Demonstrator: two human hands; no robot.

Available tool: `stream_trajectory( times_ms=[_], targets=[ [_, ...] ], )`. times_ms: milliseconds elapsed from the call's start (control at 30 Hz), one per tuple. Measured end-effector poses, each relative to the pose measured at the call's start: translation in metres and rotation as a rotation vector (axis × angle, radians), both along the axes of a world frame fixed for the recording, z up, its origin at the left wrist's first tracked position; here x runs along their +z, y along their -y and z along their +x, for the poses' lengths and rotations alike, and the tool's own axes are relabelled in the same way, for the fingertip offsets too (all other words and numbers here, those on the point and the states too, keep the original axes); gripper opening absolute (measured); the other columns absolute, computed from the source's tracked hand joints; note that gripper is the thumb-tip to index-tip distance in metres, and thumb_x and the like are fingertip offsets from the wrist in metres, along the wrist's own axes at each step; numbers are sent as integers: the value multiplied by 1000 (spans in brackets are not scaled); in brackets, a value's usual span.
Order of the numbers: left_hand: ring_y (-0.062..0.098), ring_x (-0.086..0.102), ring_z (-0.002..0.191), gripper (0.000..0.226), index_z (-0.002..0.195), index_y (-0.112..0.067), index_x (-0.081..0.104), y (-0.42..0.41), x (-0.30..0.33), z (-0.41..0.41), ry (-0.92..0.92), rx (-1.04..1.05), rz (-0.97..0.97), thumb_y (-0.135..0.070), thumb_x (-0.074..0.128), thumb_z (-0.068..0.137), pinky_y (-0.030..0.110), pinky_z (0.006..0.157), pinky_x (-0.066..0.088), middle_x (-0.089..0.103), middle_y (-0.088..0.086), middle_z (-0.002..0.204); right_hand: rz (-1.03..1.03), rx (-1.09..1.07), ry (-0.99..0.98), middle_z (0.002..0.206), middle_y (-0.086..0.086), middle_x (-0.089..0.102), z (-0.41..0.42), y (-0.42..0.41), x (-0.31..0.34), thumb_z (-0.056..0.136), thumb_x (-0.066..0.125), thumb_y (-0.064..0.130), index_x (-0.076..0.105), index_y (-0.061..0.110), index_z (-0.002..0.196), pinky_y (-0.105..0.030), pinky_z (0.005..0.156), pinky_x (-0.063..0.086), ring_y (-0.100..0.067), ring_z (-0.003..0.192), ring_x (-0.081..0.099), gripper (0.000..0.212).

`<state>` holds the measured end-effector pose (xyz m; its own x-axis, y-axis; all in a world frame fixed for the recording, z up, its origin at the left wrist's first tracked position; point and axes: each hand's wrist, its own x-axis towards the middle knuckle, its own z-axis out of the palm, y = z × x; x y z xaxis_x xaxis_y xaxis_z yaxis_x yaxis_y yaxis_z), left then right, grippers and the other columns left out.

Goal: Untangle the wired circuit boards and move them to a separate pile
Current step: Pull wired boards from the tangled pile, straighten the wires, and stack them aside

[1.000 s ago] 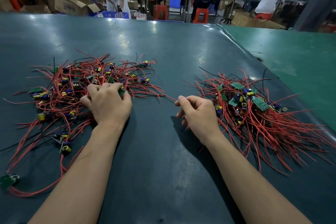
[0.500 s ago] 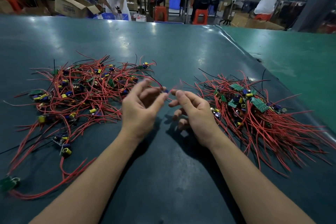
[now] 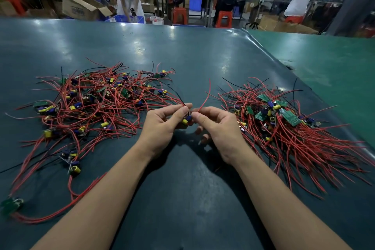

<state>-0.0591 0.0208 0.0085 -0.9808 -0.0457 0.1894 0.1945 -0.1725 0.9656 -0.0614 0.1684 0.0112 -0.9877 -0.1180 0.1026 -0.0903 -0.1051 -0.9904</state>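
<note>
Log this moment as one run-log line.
left hand: pinches board | right hand: pinches red wire | tangled pile: left | sorted pile: right | step: untangling

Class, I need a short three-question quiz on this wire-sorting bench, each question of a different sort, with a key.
1. True or false: both hands hold one small board above the table.
2. Which pile lies by the right hand? A) tangled pile B) sorted pile
3. Fill in: a ___ wire curves up from the right hand's pinch.

Key: 1 true; 2 B; 3 red. The left hand pinches the board's other side.
</note>
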Motion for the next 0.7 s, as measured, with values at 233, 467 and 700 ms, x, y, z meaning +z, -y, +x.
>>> stream_trajectory(
  times_ms=[233, 467, 700],
  targets=[
    [8, 69, 79, 17, 100, -3, 72, 2, 0, 0, 23, -32, -2, 0, 66, 83, 18, 73, 55, 76, 0, 88, -10, 65, 43, 75, -5, 72, 0, -5, 1, 86, 72, 12, 77, 15, 83, -22, 44, 48, -13, 56, 58, 6],
    [13, 67, 72, 8, 90, -8, 75, 3, 0, -3, 53, 19, 50, -6, 69, 83, 22, 69, 56, 75, 6, 81, -57, 38, 91, 69, -3, 66, 0, -4, 7, 90, 67, 6, 68, 13, 80, -21, 41, 46, -9, 51, 58, 12],
    [12, 71, 67, 12, 82, -13, 63, 4, 3, -9, 129, 199, 242, -4, 64, 89, 20, 55, 51, 74, 2, 73, -167, -44, 112, 71, -4, 71, -1, -1, 8, 94, 62, 8, 61, 10, 87, -21, 41, 47, -15, 54, 66, 7]
  ],
)
